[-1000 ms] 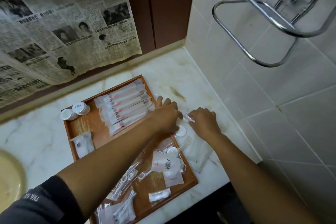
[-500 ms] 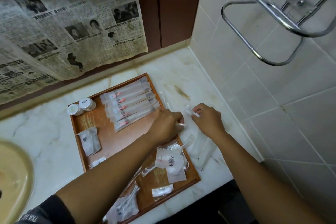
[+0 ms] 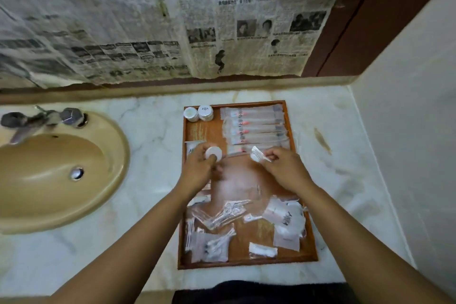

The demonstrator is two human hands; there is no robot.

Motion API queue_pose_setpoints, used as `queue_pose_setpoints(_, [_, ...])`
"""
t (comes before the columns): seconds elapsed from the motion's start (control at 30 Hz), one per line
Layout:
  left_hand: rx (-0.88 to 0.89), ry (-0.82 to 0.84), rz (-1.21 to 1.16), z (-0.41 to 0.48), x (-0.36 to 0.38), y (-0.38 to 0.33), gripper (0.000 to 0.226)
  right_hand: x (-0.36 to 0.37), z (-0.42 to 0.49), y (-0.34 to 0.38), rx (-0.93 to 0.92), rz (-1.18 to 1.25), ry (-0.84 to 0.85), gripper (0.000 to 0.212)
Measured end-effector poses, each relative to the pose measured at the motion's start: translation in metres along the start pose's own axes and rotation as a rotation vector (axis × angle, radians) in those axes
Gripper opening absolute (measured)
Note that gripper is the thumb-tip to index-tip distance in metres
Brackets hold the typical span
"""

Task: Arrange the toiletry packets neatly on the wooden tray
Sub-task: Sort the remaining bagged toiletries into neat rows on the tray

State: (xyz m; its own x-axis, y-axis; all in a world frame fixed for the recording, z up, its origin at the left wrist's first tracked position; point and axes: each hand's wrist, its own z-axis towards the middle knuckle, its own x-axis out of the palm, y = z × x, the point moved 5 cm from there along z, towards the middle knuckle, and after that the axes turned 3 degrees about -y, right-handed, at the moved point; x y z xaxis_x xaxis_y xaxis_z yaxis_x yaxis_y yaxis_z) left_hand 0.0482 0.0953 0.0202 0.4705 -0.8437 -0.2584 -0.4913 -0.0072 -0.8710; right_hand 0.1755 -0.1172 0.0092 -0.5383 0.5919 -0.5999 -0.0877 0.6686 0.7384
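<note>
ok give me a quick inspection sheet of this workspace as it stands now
surface: marble counter, with a brown stain on its right side
job's things: wooden tray on the counter; long packets lined up at its far right; two round tubs in its far left corner; loose packets jumbled at the near end
clutter: nothing seen
hands: left hand holds a round white tub over the tray; right hand pinches a small white packet
cables: nothing seen
surroundings: beige sink with tap to the left; newspaper over the back wall; pale wall at right
</note>
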Motion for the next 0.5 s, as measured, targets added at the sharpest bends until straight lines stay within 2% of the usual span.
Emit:
queue_pose_setpoints(0.17, [-0.063,-0.18,-0.166,-0.003,-0.067,0.018,0.019,0.049,0.002,0.028,-0.062,-0.008,0.107,0.011])
queue_pose_setpoints(0.3, [-0.064,-0.203,-0.267,-0.011,-0.092,0.022,0.018,0.078,-0.001,0.034,-0.104,-0.092,0.145,0.02])
queue_pose_setpoints(0.37, [-0.041,-0.213,-0.267,-0.018,-0.099,0.024,0.018,0.089,-0.006,0.041,-0.156,-0.175,0.166,0.017])
queue_pose_setpoints(0.5, [-0.063,-0.234,-0.255,-0.03,-0.109,0.039,0.016,0.113,-0.02,0.051,-0.198,-0.23,0.304,0.028])
